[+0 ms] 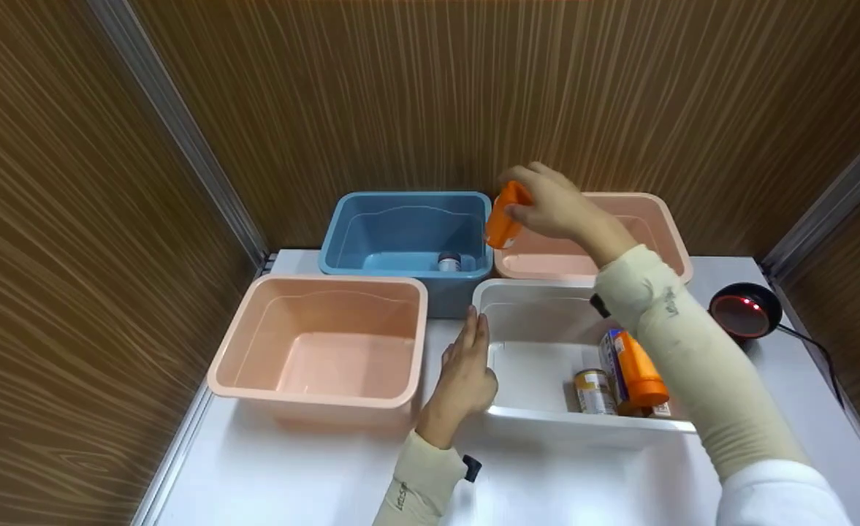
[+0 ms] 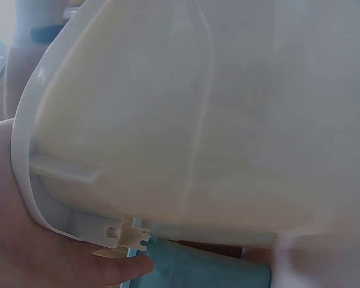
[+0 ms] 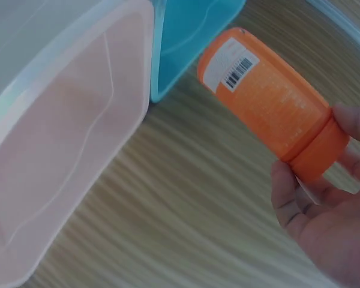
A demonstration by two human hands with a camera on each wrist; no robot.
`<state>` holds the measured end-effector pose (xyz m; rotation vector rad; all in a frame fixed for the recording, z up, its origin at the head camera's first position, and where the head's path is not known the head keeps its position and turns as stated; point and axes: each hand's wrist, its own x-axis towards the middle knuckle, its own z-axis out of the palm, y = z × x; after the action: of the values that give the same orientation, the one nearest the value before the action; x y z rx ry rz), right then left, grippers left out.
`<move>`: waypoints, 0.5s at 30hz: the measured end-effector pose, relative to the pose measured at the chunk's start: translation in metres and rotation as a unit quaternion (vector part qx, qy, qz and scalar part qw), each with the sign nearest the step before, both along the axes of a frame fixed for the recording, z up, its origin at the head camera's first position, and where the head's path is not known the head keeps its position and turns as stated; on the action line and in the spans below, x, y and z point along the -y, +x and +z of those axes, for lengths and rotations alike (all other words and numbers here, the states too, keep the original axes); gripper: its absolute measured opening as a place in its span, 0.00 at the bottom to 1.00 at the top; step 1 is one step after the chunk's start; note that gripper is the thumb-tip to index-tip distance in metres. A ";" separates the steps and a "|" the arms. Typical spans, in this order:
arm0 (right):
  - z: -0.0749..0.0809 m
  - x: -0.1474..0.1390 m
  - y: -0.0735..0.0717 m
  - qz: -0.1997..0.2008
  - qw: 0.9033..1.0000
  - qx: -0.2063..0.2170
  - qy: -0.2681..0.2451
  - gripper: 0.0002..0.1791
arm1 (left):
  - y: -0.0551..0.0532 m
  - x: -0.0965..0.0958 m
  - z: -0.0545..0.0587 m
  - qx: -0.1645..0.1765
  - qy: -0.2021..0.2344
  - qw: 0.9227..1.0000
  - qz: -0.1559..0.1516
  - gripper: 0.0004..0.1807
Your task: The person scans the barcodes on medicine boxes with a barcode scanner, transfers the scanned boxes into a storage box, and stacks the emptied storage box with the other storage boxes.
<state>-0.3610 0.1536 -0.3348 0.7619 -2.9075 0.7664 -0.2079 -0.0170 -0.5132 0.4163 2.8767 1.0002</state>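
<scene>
An orange bottle (image 1: 504,219) is held tilted in my right hand (image 1: 550,204), over the line where the blue bin (image 1: 405,196) and the far pink bin (image 1: 663,219) meet. The right wrist view shows my fingers and thumb gripping the cap end of the orange bottle (image 3: 264,96), its barcode label at the far end. My left hand (image 1: 466,380) rests with straight fingers against the left rim of the white bin (image 1: 528,285). Inside the white bin lie a second orange bottle (image 1: 640,371), a can (image 1: 595,392) and a purple box (image 1: 609,358).
At the front left stands a pink bin (image 1: 349,351). A small dark-capped bottle (image 1: 449,261) is in the blue bin. To the right is a round black device (image 1: 745,310) with red lights and a cable. Wood-patterned walls (image 1: 430,95) enclose the white table (image 1: 291,460).
</scene>
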 end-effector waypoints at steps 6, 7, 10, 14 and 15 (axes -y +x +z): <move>-0.018 0.029 -0.009 0.028 0.999 0.009 0.015 0.24 | 0.002 -0.002 0.001 -0.005 0.004 1.000 -0.003 0.44; -0.021 0.032 -0.010 0.033 0.999 0.012 0.017 0.24 | 0.002 -0.003 0.002 -0.004 0.004 1.000 -0.002 0.44; -0.032 0.040 -0.013 0.048 0.998 0.023 0.029 0.25 | 0.004 -0.005 0.002 0.001 0.008 1.000 -0.002 0.44; -0.044 0.045 -0.015 0.056 0.997 0.035 0.052 0.25 | 0.005 -0.008 0.002 0.007 0.013 1.000 -0.002 0.44; -0.047 0.046 -0.015 0.057 0.996 0.035 0.059 0.26 | 0.005 -0.008 0.002 0.008 0.013 1.000 -0.001 0.44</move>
<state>-0.3764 0.1075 -0.3814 0.9384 -3.0166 0.6482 -0.2027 -0.0086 -0.5109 0.4119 2.8509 1.0366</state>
